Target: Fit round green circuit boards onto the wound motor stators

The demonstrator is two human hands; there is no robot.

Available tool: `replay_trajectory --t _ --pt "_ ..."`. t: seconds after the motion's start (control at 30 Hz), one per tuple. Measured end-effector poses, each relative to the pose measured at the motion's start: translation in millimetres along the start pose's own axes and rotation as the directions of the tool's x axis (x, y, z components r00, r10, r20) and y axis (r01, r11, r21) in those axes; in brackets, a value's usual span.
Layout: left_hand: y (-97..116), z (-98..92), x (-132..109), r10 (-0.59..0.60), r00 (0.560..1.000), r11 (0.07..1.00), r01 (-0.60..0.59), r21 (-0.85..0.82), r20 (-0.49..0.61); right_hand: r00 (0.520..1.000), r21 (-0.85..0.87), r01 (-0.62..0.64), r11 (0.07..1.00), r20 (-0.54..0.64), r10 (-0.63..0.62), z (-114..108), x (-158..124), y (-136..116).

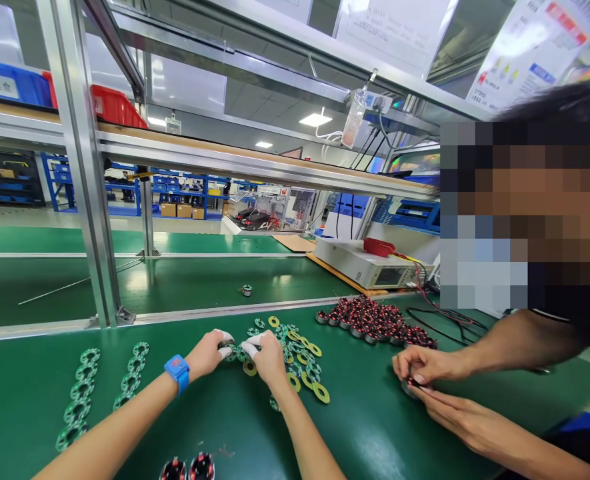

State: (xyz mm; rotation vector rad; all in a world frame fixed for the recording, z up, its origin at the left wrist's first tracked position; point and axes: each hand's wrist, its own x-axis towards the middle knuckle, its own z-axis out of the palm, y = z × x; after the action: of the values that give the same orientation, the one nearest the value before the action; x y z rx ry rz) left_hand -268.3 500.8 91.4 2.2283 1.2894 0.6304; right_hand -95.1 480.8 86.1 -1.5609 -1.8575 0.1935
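Observation:
My left hand (213, 353), with white finger cots and a blue wristband (178, 373), pinches a small green ring-shaped circuit board (231, 355) between thumb and finger. Close beside it, my right hand (266, 358), also in white finger cots, has its fingertips closed on another green ring board (241, 353). Around my right hand lies a loose pile of green ring boards and yellow flat rings (321, 392). Two rows of green ring boards (81, 389) (136, 364) run along the table to the left of my left arm.
A co-worker's hands (437, 380) hold a dark motor part at the right. Behind them spreads a heap of red-and-black wound stators (369, 320). Two more stators (202, 467) stand at the front edge. A metal post (82, 167) and a bench instrument (369, 263) stand farther back.

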Motion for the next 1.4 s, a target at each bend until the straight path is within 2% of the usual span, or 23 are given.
replay_trajectory --t 0.23,0.37,0.47,0.57,0.7,0.87,0.93,1.13,1.27,1.4 --pt "-2.7 -0.5 0.8 -0.037 0.999 0.999 0.038 0.030 -0.023 0.999 0.029 -0.036 0.999 0.026 0.036 7.3 -1.6 -2.7" --pt "8.1 4.8 3.4 -0.075 0.993 0.994 0.081 0.070 -0.086 0.986 -0.012 -0.151 0.988 -0.071 0.150 7.1 -3.6 -6.4" --pt "13.3 7.6 8.6 -0.052 0.994 0.997 0.057 0.050 -0.091 0.978 0.008 -0.176 0.984 -0.110 0.176 1.5 -3.7 -3.0" --pt "10.8 7.2 14.9 0.003 0.999 1.000 -0.004 -0.019 -0.053 0.991 0.107 -0.116 0.987 -0.052 0.122 -3.0 -1.7 1.3" --pt "2.1 5.8 18.3 0.025 0.999 0.996 -0.028 -0.087 -0.032 0.998 0.269 -0.053 0.962 0.054 0.039 -0.4 1.7 1.1" --pt "-1.4 7.3 17.4 0.032 0.999 0.995 -0.036 -0.093 -0.042 0.995 0.353 -0.092 0.931 0.060 0.075 6.9 0.6 -1.7" --pt "-2.0 7.3 18.0 0.030 0.999 0.995 -0.032 -0.096 -0.015 0.994 0.358 -0.106 0.928 0.046 0.096 8.1 -0.1 -1.5" --pt "-6.5 1.5 17.8 0.027 0.995 0.995 -0.017 -0.098 0.098 0.994 0.284 -0.113 0.952 0.040 0.106 7.9 2.1 3.1" --pt "1.7 4.8 15.1 -0.048 0.996 0.999 0.048 -0.003 0.081 0.994 0.149 -0.095 0.984 0.065 0.086 7.3 1.6 1.1" --pt "17.5 14.1 13.9 -0.148 0.988 0.981 0.142 0.131 0.044 0.991 -0.027 -0.121 0.992 0.052 0.122 3.8 -0.8 -1.8"
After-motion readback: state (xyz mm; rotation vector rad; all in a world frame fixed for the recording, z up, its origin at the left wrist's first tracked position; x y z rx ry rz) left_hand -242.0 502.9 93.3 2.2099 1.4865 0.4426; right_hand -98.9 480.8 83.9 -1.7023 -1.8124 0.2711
